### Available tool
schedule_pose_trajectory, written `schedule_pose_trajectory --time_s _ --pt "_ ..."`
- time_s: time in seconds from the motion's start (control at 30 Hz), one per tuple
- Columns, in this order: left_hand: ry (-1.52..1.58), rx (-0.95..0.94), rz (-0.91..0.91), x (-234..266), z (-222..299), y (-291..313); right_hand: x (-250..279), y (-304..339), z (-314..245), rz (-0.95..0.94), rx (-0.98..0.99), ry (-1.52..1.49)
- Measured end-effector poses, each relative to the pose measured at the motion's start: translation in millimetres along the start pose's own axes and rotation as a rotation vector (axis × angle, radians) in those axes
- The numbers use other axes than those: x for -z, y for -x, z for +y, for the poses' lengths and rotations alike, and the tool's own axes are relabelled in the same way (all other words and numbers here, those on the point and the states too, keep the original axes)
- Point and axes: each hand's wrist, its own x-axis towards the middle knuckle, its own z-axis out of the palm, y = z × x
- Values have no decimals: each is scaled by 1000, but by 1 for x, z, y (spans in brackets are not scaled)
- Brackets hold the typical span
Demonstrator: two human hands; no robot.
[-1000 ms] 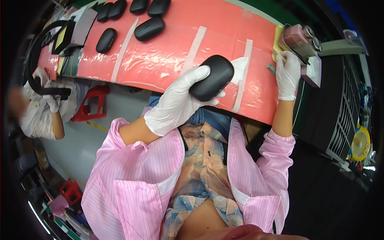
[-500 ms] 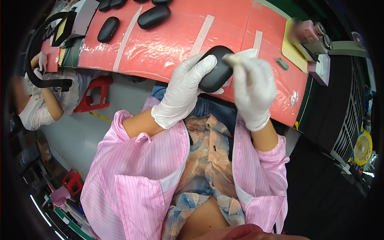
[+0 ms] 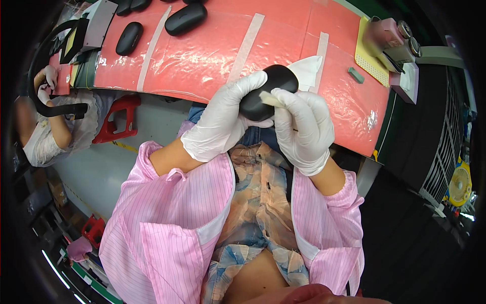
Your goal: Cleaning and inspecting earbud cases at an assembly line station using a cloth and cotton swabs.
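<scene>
My left hand (image 3: 215, 120), in a white glove, grips a smooth black oval case (image 3: 281, 79) by its left side, thumb on top and fingers underneath. The case is held just over the near edge of the pink-covered table. Pinched between the thumb and fingers of my gloved right hand (image 3: 307, 130) is a small off-white block (image 3: 270, 100), like a bit of eraser or sponge. Its tip lies over the lower part of the case and appears to touch it. Behind the case, a folded white cloth or paper (image 3: 307, 71) rests on the table.
More black cases (image 3: 186, 20) lie at the far left of the pink table (image 3: 223, 50). To the right are a small grey-green block (image 3: 356, 75), a yellow perforated board (image 3: 365, 53), bottles (image 3: 394, 38) and a lilac box (image 3: 405, 83). A co-worker (image 3: 63, 126) sits at the left.
My right hand has moved left and a little down, bringing the off-white block over the case's lower part. The case has tilted over to the right, and the white cloth shows more.
</scene>
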Motion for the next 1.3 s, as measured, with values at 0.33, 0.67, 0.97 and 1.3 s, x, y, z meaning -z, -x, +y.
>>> schedule_pose_trajectory --time_s 0.33,0.67,0.97,1.3 --pt "-420 -305 -36 0 3 8 0 -10 13 27 46 79" --pt "-281 -60 -181 -14 22 16 33 -40 109 102 -103 55" --pt "-205 98 -110 -9 31 12 42 -41 38 -350 -237 -743" --pt "-246 -370 -241 5 8 8 5 -12 17 1 -108 -375"
